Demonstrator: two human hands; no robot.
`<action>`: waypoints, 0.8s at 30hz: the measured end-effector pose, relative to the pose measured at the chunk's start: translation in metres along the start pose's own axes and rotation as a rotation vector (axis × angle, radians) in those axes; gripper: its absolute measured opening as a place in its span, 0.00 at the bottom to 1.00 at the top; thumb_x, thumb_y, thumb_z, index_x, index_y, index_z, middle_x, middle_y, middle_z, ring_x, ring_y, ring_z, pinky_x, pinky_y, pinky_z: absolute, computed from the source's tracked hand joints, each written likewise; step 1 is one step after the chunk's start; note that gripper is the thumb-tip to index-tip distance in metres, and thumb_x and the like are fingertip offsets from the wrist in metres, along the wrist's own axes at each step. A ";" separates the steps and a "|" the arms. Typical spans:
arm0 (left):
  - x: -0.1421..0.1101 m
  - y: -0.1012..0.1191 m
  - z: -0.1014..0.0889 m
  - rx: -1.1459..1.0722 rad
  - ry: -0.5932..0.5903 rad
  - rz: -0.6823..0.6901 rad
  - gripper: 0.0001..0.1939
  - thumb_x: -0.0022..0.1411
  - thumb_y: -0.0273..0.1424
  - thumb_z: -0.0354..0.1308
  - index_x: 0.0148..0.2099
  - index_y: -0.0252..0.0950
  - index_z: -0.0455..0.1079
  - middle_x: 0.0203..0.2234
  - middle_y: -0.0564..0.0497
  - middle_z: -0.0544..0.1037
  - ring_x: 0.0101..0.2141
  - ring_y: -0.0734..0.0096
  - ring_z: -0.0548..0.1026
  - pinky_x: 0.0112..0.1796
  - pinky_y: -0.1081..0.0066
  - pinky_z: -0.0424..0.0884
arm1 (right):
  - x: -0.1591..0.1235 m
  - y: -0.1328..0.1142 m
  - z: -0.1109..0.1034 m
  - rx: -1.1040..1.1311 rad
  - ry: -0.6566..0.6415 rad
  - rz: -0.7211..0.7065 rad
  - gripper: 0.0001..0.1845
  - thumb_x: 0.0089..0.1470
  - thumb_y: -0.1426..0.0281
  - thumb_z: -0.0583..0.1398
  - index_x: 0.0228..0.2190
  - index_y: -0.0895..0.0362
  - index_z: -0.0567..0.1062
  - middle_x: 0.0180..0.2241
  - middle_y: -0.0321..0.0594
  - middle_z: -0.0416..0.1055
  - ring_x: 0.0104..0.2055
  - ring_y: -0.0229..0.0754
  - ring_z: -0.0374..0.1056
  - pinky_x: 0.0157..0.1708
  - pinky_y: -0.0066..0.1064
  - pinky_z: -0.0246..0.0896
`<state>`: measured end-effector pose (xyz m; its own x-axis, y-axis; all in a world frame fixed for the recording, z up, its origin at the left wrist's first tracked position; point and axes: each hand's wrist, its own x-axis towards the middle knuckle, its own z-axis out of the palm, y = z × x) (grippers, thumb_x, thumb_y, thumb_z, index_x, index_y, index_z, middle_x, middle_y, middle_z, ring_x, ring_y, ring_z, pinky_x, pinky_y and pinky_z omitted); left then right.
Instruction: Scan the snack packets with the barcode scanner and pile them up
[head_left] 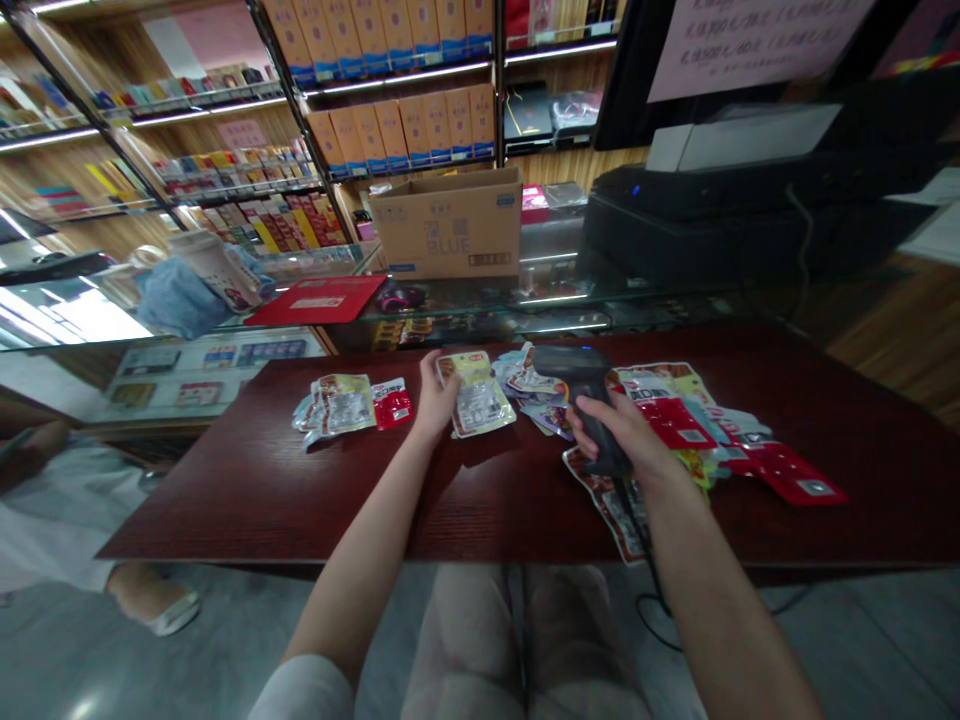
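Observation:
My left hand [436, 397] grips the left edge of a yellow and silver snack packet [480, 398], held up just over the dark red table [300, 510]. Wrapped in my right hand [615, 432] is a black barcode scanner [574, 372], its head turned left toward the packet and its cable running down off the table's front edge. Left of my left hand lies a small pile of packets [341, 405] with a red packet [393, 403] at its side. Several silver packets [517, 370] lie behind the scanner. Right of my right hand, red packets [671, 418] and others spread in a loose heap.
Behind the table runs a glass counter with a cardboard box [450, 230], a red folder [319, 300] and a paper cup [214, 268]. A black monitor and printer [675, 220] stand at the right. Another person [60, 510] sits at the far left.

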<state>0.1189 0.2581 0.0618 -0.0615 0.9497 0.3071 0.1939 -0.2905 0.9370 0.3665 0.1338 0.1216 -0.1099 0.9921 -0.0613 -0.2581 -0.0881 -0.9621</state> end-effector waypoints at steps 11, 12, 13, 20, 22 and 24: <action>0.003 0.011 -0.006 -0.303 -0.005 -0.040 0.31 0.55 0.30 0.60 0.61 0.42 0.58 0.53 0.45 0.73 0.49 0.61 0.75 0.49 0.60 0.73 | -0.003 -0.002 0.004 -0.044 0.004 0.007 0.17 0.48 0.57 0.65 0.28 0.55 0.65 0.22 0.31 0.65 0.14 0.29 0.55 0.13 0.24 0.52; 0.002 0.012 -0.005 -0.308 -0.004 0.012 0.33 0.55 0.31 0.61 0.62 0.42 0.57 0.55 0.44 0.71 0.52 0.60 0.74 0.51 0.60 0.72 | -0.003 -0.002 0.003 -0.052 -0.001 0.009 0.18 0.48 0.57 0.65 0.27 0.55 0.65 0.22 0.31 0.65 0.14 0.29 0.56 0.13 0.24 0.52; 0.002 0.012 -0.005 -0.312 0.000 0.058 0.33 0.56 0.31 0.61 0.63 0.42 0.56 0.58 0.44 0.69 0.54 0.60 0.72 0.52 0.60 0.71 | -0.002 -0.001 0.003 -0.060 -0.004 0.012 0.18 0.48 0.57 0.65 0.26 0.55 0.65 0.22 0.31 0.65 0.14 0.29 0.56 0.13 0.24 0.52; 0.003 0.013 -0.004 -0.251 0.069 0.182 0.35 0.59 0.38 0.60 0.66 0.43 0.53 0.61 0.43 0.65 0.59 0.59 0.66 0.58 0.59 0.64 | 0.000 0.002 0.001 -0.081 -0.019 0.002 0.19 0.47 0.56 0.65 0.32 0.56 0.67 0.21 0.30 0.65 0.13 0.29 0.56 0.12 0.24 0.50; 0.003 0.013 -0.004 -0.233 0.077 0.190 0.35 0.60 0.39 0.60 0.66 0.43 0.53 0.61 0.43 0.64 0.60 0.60 0.66 0.59 0.59 0.63 | 0.000 0.002 0.000 -0.084 -0.023 -0.001 0.19 0.48 0.56 0.65 0.33 0.56 0.67 0.21 0.30 0.65 0.13 0.29 0.56 0.12 0.23 0.49; 0.004 0.013 -0.004 -0.214 0.090 0.192 0.34 0.60 0.39 0.59 0.66 0.43 0.53 0.62 0.43 0.63 0.61 0.60 0.65 0.59 0.59 0.62 | 0.000 0.003 0.000 -0.093 -0.016 -0.001 0.19 0.47 0.56 0.65 0.32 0.56 0.67 0.21 0.30 0.65 0.13 0.29 0.56 0.12 0.23 0.49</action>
<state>0.1170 0.2575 0.0760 -0.1319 0.8636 0.4867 0.0002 -0.4909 0.8712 0.3655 0.1335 0.1193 -0.1249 0.9905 -0.0569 -0.1678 -0.0776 -0.9828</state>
